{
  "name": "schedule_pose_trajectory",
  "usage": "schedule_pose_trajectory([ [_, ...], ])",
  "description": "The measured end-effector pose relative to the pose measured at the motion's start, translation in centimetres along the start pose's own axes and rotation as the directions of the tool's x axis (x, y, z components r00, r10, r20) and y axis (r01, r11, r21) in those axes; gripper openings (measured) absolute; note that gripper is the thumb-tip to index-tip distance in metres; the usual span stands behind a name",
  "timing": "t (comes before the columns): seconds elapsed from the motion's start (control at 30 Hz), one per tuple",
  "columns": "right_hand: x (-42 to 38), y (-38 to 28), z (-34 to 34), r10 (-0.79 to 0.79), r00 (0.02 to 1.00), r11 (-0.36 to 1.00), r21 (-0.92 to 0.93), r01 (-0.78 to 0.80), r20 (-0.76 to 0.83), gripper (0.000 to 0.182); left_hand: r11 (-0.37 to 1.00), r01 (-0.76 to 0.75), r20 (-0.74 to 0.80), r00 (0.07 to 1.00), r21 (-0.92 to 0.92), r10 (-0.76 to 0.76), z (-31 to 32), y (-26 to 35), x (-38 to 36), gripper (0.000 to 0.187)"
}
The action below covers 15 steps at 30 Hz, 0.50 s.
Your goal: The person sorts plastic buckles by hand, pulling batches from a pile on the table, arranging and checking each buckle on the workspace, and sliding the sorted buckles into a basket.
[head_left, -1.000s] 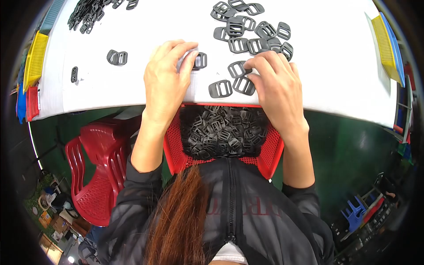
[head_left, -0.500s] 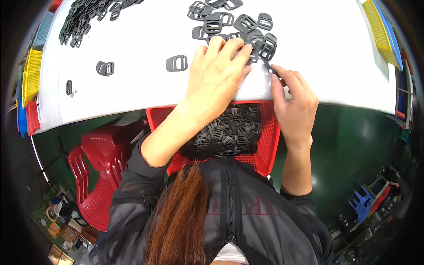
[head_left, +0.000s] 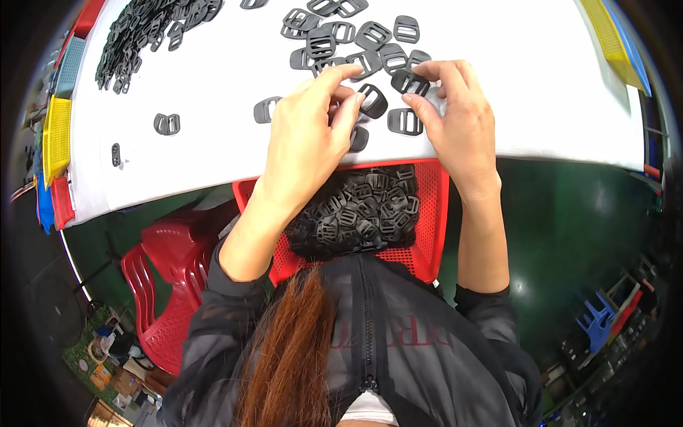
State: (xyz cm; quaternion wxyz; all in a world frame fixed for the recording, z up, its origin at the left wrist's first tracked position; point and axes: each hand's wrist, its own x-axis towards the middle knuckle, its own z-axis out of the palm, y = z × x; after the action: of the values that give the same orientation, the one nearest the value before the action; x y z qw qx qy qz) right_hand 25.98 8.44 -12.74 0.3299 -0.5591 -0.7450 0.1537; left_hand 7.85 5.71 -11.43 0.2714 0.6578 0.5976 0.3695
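My left hand (head_left: 309, 121) is over the white table, its thumb and index fingertips apart. At its thumb tip is a black plastic strap buckle (head_left: 373, 102), touching or nearly so. The thumb and index finger of my right hand (head_left: 462, 121) close on the edges of another buckle (head_left: 410, 83), which looks tilted. Just below that one lies a flat buckle (head_left: 405, 122). One more buckle (head_left: 358, 139) shows partly from behind my left hand, and a further buckle (head_left: 265, 110) lies to its left. Several loose buckles (head_left: 373, 35) spread beyond both hands.
A red basket (head_left: 434, 213) full of black buckles (head_left: 356, 213) sits under the table edge, against my body. A dense buckle pile (head_left: 135, 43) covers the table's far left. Yellow baskets (head_left: 57, 142) flank the table. A red chair (head_left: 167, 320) stands at lower left.
My left hand has drawn back left and its thumb and index finger have parted. My right hand has moved up and left to another buckle. Buckles now lie separately between the hands.
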Motion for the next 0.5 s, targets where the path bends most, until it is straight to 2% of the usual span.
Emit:
schedule_pose_trajectory([
  [0.03, 0.2, -0.2, 0.0, 0.02, 1.0, 0.999, 0.026, -0.02, 0.006, 0.022, 1.0, 0.018, -0.007, 1.0, -0.02, -0.018, 0.0, -0.2, 0.1, 0.023],
  [0.07, 0.3, -0.3, -0.1, 0.042, 0.999, 0.998, 0.051, -0.042, 0.011, 0.021, 0.986, -0.077, -0.008, 0.997, 0.149, 0.079, -0.2, -0.6, 0.2, 0.022],
  [0.17, 0.3, 0.4, 0.3, -0.072, 0.995, 0.993, -0.094, 0.066, -0.063, 0.019, 0.962, -0.215, -0.102, 0.967, 0.17, 0.235, -0.9, -0.8, 0.7, 0.019],
  [0.27, -0.3, 0.6, -0.4, -0.166, 0.986, 0.986, -0.034, 0.165, -0.02, 0.019, 0.984, -0.097, -0.15, 0.982, 0.146, 0.119, -2.8, -0.6, 0.6, 0.018],
  [0.4, -1.5, -0.4, -1.8, -0.057, 0.998, 0.998, -0.036, 0.057, -0.007, 0.018, 0.984, 0.013, -0.198, 0.98, 0.176, 0.023, -5.2, -2.6, -0.6, 0.019],
  [0.5, -1.7, -0.5, -1.2, -0.09, 0.996, 0.996, -0.001, 0.09, 0.016, 0.016, 0.98, 0.055, -0.212, 0.977, 0.192, -0.013, -5.6, -2.8, -1.3, 0.018],
])
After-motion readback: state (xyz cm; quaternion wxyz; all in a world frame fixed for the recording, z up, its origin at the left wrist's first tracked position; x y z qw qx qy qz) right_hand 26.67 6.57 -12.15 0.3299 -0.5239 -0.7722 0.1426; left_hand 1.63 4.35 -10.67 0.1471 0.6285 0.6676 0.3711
